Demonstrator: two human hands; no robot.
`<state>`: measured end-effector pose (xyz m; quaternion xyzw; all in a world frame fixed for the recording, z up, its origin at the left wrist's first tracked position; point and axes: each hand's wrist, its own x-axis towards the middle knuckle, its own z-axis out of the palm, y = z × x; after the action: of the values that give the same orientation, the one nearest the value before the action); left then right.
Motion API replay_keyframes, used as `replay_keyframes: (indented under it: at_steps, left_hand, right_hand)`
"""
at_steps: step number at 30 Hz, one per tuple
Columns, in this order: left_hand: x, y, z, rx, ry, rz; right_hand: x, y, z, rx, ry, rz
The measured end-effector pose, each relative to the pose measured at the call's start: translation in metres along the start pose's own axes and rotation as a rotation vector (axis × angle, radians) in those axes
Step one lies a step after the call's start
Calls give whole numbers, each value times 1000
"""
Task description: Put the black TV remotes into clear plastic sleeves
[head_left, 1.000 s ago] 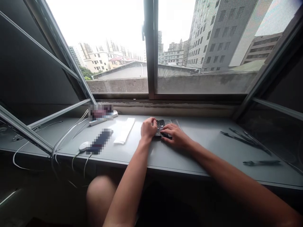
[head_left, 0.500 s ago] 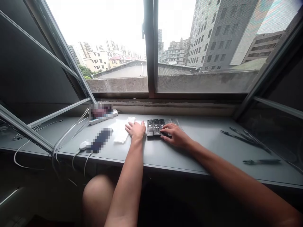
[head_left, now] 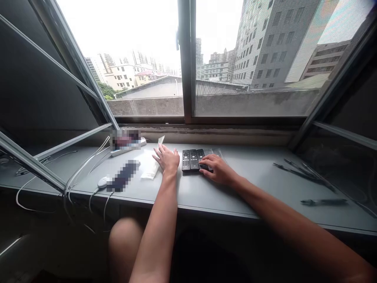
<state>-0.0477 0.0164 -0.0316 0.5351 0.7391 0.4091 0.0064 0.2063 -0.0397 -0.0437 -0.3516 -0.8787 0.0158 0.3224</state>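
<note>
Three black remote controls point(head_left: 190, 159) lie side by side on the grey window ledge point(head_left: 253, 184). My right hand point(head_left: 219, 169) rests on the rightmost remote with its fingers laid flat over the buttons. My left hand point(head_left: 167, 159) is just left of the remotes, on a white folded sheet point(head_left: 149, 167). Its fingers pinch the sheet's near end, and a corner of the sheet point(head_left: 161, 139) stands up above the hand.
A blurred power strip point(head_left: 126, 140) with white cables point(head_left: 82, 169) sits at the back left. A blurred phone point(head_left: 123, 176) and a small white device point(head_left: 103, 182) lie near the ledge's front. Dark thin tools point(head_left: 306, 173) and a pen point(head_left: 324, 202) lie at the right. Clear plastic point(head_left: 217, 151) lies behind the remotes.
My left hand left the remotes and moved left onto the white sheet, then raised one of its corners. All three remotes now show. My right hand stayed put.
</note>
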Motion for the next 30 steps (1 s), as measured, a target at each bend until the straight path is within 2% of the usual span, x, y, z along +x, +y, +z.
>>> replay_keyframes:
  at_steps: [3,5,7,9,13,16,18,21,24,27,28,30]
  left_hand:
    - [-4,13,-6,-342,83,190]
    - [-8,23,-6,-736,31,262]
    - [-10,31,-3,-1084,-102,232]
    - [-12,37,0,-1343,-278,137]
    - [-15,41,-2,-1677,-613,-82]
    - [-18,42,-11,-1785,-791,-167]
    - [-18,42,-15,-1817,-854,-201]
    - [-15,40,-15,-1853,-856,-234]
    - [-10,35,-7,-1838,-765,-304]
    - [-10,33,0,-1732,-687,-379]
    - [-11,33,1,-1706,-707,-378]
    - [-16,35,-1,-1687,-818,-345]
  right_hand:
    - [0,2,1,-4,43,18]
    - [1,2,1,-12,78,48]
    - [2,1,0,-8,125,80]
    - [4,0,-1,18,180,108]
    - [7,-5,0,96,255,140]
    - [9,-10,1,149,284,121]
    - [11,-14,0,192,306,104]
    - [12,-20,-1,242,360,86]
    - [13,-22,-4,266,428,77]
    - [12,-21,-7,246,506,105]
    - [11,-19,-8,227,528,113]
    - [10,-17,-9,182,545,108]
